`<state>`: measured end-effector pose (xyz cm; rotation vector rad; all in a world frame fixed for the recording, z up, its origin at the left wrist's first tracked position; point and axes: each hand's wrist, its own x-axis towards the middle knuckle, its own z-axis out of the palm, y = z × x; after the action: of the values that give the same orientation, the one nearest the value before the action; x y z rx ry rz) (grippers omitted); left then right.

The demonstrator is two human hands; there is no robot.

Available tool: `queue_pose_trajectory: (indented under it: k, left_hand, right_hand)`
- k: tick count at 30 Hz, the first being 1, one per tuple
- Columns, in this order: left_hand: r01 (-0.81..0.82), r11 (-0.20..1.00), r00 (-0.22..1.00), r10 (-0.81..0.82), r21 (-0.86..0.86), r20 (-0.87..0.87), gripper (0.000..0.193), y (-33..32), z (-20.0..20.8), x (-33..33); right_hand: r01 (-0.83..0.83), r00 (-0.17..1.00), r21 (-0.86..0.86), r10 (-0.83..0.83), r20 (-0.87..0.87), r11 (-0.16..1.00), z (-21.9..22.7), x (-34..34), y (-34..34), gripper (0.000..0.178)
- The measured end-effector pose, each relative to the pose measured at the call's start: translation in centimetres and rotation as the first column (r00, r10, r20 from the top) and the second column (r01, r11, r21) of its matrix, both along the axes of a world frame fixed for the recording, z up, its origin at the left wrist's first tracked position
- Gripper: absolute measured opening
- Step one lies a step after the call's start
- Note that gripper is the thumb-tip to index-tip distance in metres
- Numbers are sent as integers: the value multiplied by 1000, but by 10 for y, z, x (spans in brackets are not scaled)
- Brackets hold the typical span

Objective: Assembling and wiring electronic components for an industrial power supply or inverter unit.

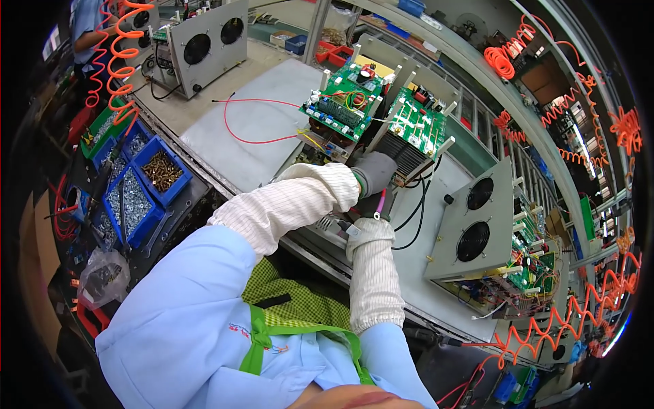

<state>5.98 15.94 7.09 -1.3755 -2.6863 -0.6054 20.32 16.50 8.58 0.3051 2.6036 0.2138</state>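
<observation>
Pale-blue sleeves (184, 300); gloved hands (376, 172) by the circuit-board unit (340, 92), fingers I can't make out; left of it, blue bins (176, 191) hold brass screws (162, 170), silver fasteners (128, 204).

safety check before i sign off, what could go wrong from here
1. The red wire trails loose across the bench; the left sleeve might catch and tug it.
2. The left hand is near the exposed green circuit boards, so a slip could knock their parts.
3. The black cables loop beside the right sleeve and might snag it.
</observation>
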Motion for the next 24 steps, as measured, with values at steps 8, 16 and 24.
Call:
queue_pose_trajectory:
  k: [8, 16, 24]
  left_hand:
    - [27, 999, 998, -28, -19, -53, 14, 1, -5, -1]
    - [-36, 999, 998, 35, 19, 57, 14, 1, -3, 0]
    - [-11, 1000, 998, 12, -24, 67, 20, 2, 4, 4]
  right_hand:
    - [54, 999, 0, -54, -5, 999, -3, -5, 3, 29]
    - [87, 996, -35, -87, -3, 996, -1, -4, -1, 36]
    - [74, 996, -6, -73, 45, 997, -13, -11, 10, 36]
